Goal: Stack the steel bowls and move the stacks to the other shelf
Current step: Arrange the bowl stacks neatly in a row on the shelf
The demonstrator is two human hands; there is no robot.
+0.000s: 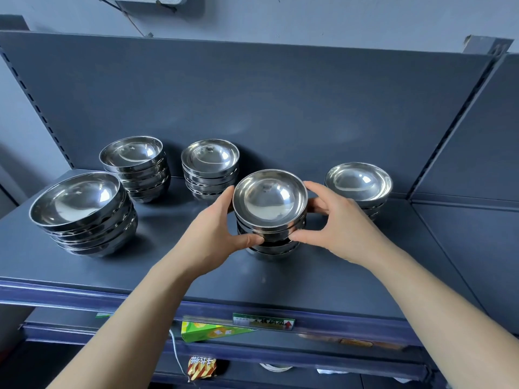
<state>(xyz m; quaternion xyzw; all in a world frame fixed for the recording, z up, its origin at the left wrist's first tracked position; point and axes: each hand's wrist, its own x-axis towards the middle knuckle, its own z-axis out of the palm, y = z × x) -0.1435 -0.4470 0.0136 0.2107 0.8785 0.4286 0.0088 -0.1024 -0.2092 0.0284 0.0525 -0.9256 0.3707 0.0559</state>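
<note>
At the centre of the frame, the centre stack (269, 211) of steel bowls is clasped from both sides. The left hand (213, 234) is wrapped round its left flank and the right hand (339, 231) round its right, thumbs pressed on the near side, fingers curled behind. The lowest bowls are seen on the dark grey shelf (351, 276); whether the upper ones are raised off them cannot be told. 4 more stacks are stood on the same shelf: the near-left stack (81, 211) at the left of the frame, the rear-left stack (134, 164) and the rear-middle stack (210, 167) by the back panel (252, 94), and the right stack (359, 183) just behind the right hand. Lower down, a green label (264, 321) is fixed to the shelf edge.
</note>
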